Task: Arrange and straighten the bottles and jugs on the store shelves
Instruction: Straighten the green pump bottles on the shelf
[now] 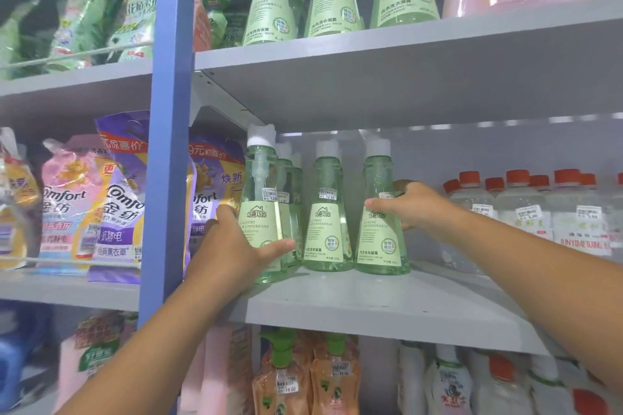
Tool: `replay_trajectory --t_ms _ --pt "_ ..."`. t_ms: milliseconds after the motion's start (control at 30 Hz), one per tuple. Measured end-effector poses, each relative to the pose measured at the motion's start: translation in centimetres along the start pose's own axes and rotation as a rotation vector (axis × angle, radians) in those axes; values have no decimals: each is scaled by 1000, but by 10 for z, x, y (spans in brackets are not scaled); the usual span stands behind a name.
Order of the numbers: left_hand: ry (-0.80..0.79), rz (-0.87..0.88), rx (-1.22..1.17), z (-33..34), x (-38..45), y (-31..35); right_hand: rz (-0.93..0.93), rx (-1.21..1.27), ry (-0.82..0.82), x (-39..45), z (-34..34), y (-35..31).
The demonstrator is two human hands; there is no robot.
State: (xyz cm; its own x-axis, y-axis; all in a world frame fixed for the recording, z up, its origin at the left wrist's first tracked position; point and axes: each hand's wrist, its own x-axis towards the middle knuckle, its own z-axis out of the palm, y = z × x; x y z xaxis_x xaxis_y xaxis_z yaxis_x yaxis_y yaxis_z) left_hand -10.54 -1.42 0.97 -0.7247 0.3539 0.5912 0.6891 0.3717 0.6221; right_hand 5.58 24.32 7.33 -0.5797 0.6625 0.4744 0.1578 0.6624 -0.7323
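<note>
At the front of the middle shelf (pixel 387 306), we are gripping the left bottle (pixel 261 212) with our left hand (pixel 232 246), thumb across its label. Our right hand (pixel 409 207) is curling round the right bottle (pixel 381 239). A third bottle (pixel 325 222) is standing between them, red-capped bottles (pixel 515 208) farther right.

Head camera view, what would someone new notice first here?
Two hands on the middle shelf: the left hand grips the leftmost green bottle, the right hand holds the rightmost green bottle. A tall blue upright splits the shelving, with purple Comfort pouches left of it.
</note>
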Motion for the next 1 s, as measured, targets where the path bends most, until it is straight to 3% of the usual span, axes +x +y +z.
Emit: replay_trajectory --t_ms 133,367,1000 --pt "-104 -57 -174 -1 6 -5 -16 -25 5 -1 -1 1" --pt "-147 -25 -250 -3 9 -8 -41 -11 -59 1 -6 -1" --pt "-49 1 -227 7 13 -24 -31 -39 12 -7 3 3"
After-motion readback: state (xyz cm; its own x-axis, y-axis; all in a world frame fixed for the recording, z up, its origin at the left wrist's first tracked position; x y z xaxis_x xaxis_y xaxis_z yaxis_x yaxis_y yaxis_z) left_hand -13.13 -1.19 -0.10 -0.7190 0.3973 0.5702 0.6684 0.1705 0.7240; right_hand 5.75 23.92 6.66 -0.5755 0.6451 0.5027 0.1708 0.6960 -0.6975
